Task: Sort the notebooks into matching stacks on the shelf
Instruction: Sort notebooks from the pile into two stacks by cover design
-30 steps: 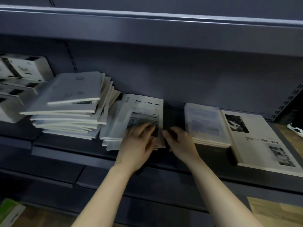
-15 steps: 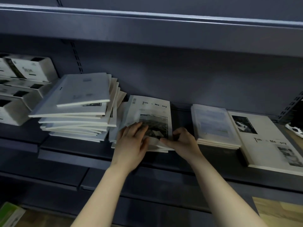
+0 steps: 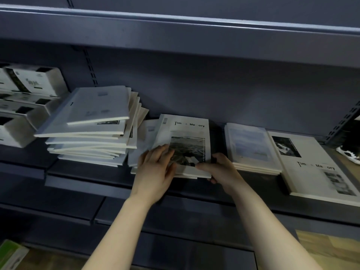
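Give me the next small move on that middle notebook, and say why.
Probably raise the top notebook by its near right corner: the right hand pinches that corner, while the left hand lies flat at its left edge, steadying the loose pile beneath.

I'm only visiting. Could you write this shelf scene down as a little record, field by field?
place: dark metal shelf
left hand: rests flat on the middle notebook
right hand: pinches that notebook's near right corner, thumb on top
middle notebook: photo cover, tops a small pile
to its left: tall untidy stack
to its right: pale-blue stack, then a large notebook with the same title
far left: white boxes
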`<state>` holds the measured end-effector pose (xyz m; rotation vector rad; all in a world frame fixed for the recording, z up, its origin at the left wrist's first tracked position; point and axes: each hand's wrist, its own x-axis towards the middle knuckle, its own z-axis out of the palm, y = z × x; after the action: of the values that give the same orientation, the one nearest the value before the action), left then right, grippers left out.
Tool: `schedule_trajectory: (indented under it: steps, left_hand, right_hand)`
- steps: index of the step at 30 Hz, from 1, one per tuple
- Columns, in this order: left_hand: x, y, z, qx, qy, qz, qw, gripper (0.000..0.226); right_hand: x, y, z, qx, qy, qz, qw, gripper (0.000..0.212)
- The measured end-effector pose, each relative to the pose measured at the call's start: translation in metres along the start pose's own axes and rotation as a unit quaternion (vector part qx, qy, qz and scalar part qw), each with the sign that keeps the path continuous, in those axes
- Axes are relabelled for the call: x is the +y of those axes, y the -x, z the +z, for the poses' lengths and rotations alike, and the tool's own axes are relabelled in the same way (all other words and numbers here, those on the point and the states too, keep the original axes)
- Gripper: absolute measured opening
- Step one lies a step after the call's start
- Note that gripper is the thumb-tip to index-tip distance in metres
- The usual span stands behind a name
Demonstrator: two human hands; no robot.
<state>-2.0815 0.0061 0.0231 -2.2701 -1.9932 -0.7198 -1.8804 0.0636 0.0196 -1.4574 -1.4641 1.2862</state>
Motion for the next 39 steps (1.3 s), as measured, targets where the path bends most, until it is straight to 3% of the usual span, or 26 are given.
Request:
schedule_trajectory:
  steps: [5,9,13,18,21,27,32,39]
  left_hand:
    - [0.009,0.002,0.002,-0.005,-0.011,-0.001,1.000,0.046]
    - [0.022,0.005,0.007,-0.007,-0.006,-0.001,1.000,0.043]
    - [0.035,0.009,0.015,-0.005,-0.004,0.001,1.000,0.044]
    - [0.056,0.009,0.019,-0.014,0.013,0.009,1.000,0.062]
    - [0.072,0.006,0.025,-0.014,0.048,0.023,0.999,0.051]
    - [0.113,0.001,0.048,-0.036,0.056,0.071,0.995,0.050]
    - [0.128,-0.003,0.071,-0.065,0.049,0.068,0.994,0.054]
    - [0.137,-0.015,0.086,-0.058,0.046,0.039,0.997,0.054]
  right_hand:
    - [0.006,0.006,-0.007,0.026,-0.077,0.012,0.997,0.025]
    - [0.012,0.011,-0.024,0.059,-0.055,0.005,0.997,0.007]
    - [0.015,0.020,-0.039,0.072,-0.033,-0.029,0.996,0.014]
    - [0.012,0.033,-0.067,0.111,-0.119,-0.076,0.984,0.023]
    - [0.014,0.044,-0.094,0.143,-0.129,-0.110,0.975,0.026]
    - [0.039,0.059,-0.164,0.257,-0.189,-0.048,0.947,0.014]
    - [0.071,0.076,-0.223,0.309,-0.195,-0.027,0.930,0.035]
    - [0.095,0.093,-0.276,0.348,-0.186,-0.024,0.919,0.019]
